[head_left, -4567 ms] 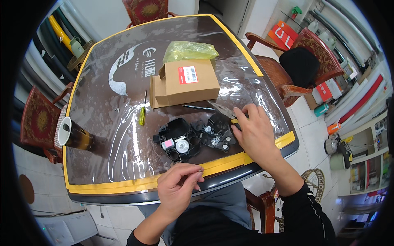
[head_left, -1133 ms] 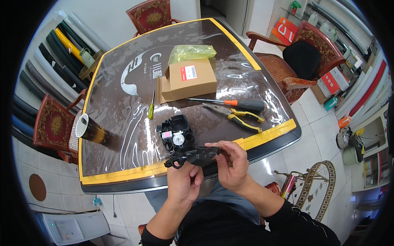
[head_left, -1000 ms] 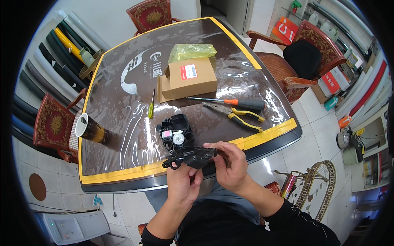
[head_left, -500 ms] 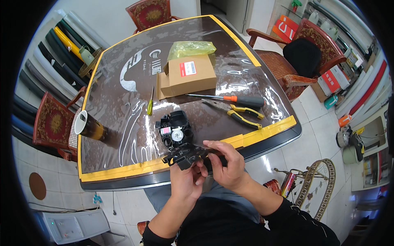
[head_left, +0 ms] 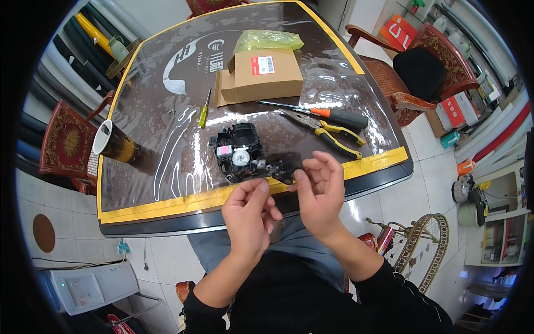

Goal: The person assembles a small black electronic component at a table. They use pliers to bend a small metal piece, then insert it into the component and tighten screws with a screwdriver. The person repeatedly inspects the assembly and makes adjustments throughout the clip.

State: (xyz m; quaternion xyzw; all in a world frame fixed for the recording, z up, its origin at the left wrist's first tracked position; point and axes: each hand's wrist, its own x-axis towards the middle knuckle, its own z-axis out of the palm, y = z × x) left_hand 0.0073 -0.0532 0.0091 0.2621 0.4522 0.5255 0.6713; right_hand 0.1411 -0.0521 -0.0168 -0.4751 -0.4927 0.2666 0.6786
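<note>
A flat black plastic part (head_left: 281, 166) is held between both hands just above the table's near edge. My left hand (head_left: 250, 214) pinches its left end with thumb and fingers. My right hand (head_left: 318, 189) grips its right end with fingertips. Right behind it on the table sits a black mechanism housing (head_left: 238, 151) with a round silver piece and a small pink label.
On the glass-covered table (head_left: 167, 145) lie a cardboard box (head_left: 261, 75), a green plastic bag (head_left: 267, 40), an orange-handled screwdriver (head_left: 328, 114), yellow-handled pliers (head_left: 328, 132), a small yellow screwdriver (head_left: 204, 108) and a cup (head_left: 114, 142). Wooden chairs stand around the table.
Both hands have lifted the flat black part and brought it up against the black housing; my right hand's fingers have spread more. Earlier my right hand was working at the table's right.
</note>
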